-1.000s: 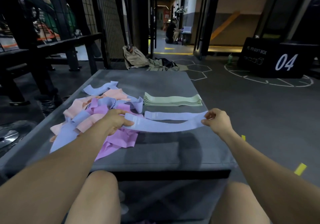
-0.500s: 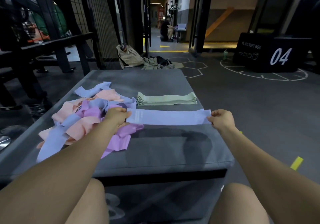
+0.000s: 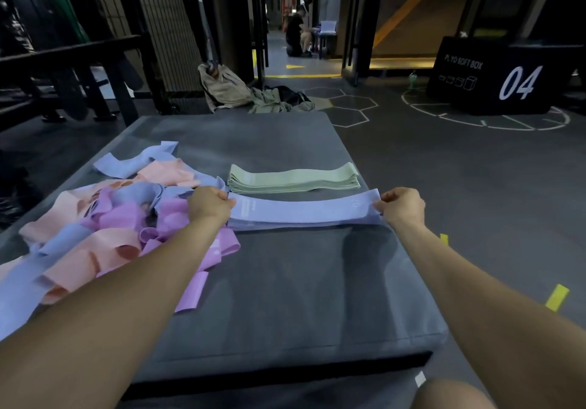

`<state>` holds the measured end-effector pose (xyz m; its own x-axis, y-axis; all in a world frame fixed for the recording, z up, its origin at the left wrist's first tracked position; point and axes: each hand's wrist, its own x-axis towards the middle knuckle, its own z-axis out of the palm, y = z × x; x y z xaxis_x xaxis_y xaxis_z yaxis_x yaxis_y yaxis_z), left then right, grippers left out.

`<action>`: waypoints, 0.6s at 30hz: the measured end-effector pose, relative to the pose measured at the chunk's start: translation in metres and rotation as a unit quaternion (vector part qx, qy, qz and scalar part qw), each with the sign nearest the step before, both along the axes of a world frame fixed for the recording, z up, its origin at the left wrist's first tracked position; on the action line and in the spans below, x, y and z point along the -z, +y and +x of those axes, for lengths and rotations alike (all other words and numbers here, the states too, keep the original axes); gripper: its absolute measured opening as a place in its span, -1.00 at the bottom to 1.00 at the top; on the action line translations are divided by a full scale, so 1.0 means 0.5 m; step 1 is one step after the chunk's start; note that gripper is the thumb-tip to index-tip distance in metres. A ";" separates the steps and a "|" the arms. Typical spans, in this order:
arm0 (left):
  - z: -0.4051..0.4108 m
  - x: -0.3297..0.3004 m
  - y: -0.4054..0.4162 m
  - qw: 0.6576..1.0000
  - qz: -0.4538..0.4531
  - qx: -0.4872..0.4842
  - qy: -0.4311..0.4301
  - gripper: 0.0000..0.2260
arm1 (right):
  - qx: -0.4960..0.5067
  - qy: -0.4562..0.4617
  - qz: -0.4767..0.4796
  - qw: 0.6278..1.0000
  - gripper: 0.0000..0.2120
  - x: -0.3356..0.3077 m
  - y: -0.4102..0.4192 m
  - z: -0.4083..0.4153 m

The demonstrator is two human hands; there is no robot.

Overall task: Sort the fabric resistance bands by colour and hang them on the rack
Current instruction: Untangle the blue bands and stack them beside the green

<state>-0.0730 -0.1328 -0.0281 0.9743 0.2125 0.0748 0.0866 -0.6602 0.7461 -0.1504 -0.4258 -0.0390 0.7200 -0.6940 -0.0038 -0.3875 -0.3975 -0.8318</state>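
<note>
We lower a blue band (image 3: pixel 304 210) onto the grey padded box (image 3: pixel 285 297), our left hand (image 3: pixel 207 205) pinching its left end and our right hand (image 3: pixel 404 207) pinching its right end, both with fingers curled round the fabric. A second ago we held this band stretched in the air above a single blue band lying on the box; now it rests flat and squared on top of that one, so the blue stack (image 3: pixel 304 223) stands at two or more layers, though we cannot count them. The band is pulled straight between our hands and sags slightly in the middle.

Just beyond it, near the far right of the box, lies the finished-looking green stack (image 3: pixel 293 180), folded flat and apart from the blue one. To the left sprawls the unsorted heap (image 3: pixel 104 218) of peach, lilac and blue bands, tangled over one another, its lilac edge touching our left wrist.

We judge the sorting well under way but far from done: green looks complete, blue is only started, and peach and lilac have no stacks yet. No rack for hanging can be made out for certain. Our next move is likely to let go and reach back into the heap.
</note>
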 end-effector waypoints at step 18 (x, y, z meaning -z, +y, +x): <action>0.021 0.047 -0.001 0.994 0.108 0.017 0.032 -0.77 | -0.001 0.051 -0.070 0.996 -0.89 0.044 -0.001 0.025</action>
